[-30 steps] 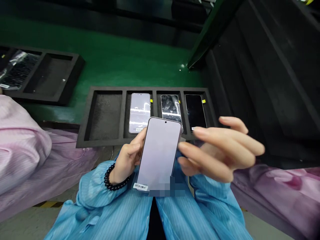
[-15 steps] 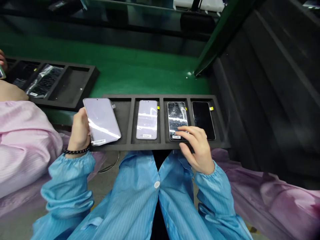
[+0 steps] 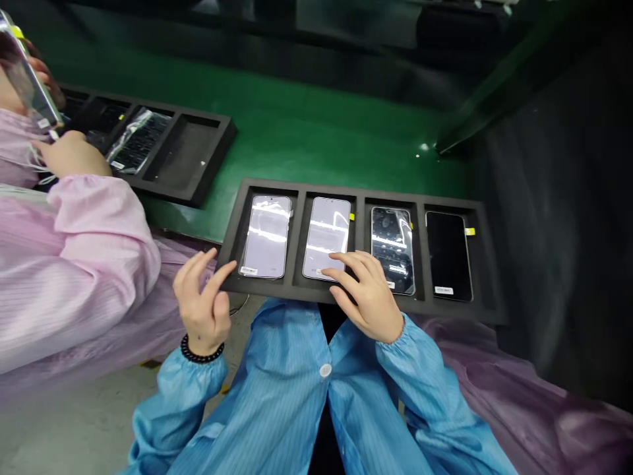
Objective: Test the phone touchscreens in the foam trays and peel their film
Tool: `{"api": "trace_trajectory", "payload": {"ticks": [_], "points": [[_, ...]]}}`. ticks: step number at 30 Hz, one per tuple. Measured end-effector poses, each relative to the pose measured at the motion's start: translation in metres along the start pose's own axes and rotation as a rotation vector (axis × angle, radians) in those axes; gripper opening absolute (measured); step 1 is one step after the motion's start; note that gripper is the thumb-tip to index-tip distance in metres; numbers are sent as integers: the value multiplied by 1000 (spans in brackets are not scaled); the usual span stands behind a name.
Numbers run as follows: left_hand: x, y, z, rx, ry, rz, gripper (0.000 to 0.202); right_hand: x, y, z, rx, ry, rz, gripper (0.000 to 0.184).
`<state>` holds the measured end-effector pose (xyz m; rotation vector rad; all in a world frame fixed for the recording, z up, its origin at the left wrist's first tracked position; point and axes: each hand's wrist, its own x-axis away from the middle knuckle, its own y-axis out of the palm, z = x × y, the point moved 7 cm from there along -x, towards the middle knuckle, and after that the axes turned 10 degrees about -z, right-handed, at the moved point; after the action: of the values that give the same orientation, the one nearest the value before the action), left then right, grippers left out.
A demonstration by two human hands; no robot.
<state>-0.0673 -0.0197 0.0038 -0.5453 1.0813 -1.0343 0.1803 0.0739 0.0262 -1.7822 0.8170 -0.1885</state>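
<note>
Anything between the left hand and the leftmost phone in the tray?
Only the black foam tray's front rim: the left hand is just outside it, and the leftmost phone sits in its slot behind it. The right hand is off to the side, on the next phone.

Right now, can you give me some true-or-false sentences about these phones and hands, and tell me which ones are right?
1. The black foam tray has four slots, each holding a phone: true.
2. The left hand, with the black bead bracelet, holds a phone: false, it holds nothing and is raised by the tray's front edge.
3. The right hand has fingers over the pale second phone from the left: true.
4. The co-worker in the pink striped smock has empty hands: false, one hand holds up a phone.
</note>
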Motion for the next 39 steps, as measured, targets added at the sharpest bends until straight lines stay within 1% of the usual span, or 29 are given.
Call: {"api": "trace_trajectory", "payload": {"ticks": [3,6,8,12,16,21,29,39], "points": [[12,15,-6,-41,24,-142,51,-1,3,-3,68,-33,-37,26],[11,21,-6,-51,71,-235,54,-2,9,-6,141,-55,-107,34],[7,22,-4,-49,98,-267,53,-2,13,-6,173,-41,-153,36],[1,20,-5,-38,102,-245,55,-2,16,-5,176,-20,-197,40],[1,23,-7,-32,92,-290,57,-2,17,-5,176,-16,-220,39],[2,23,-10,-12,75,-295,57,-3,18,-6,183,-19,-241,40],[0,21,-10,-14,94,-303,56,-3,20,-7,196,-21,-254,43],[1,23,-9,-28,127,-318,54,-3,19,-7,196,-23,-246,39]]}}
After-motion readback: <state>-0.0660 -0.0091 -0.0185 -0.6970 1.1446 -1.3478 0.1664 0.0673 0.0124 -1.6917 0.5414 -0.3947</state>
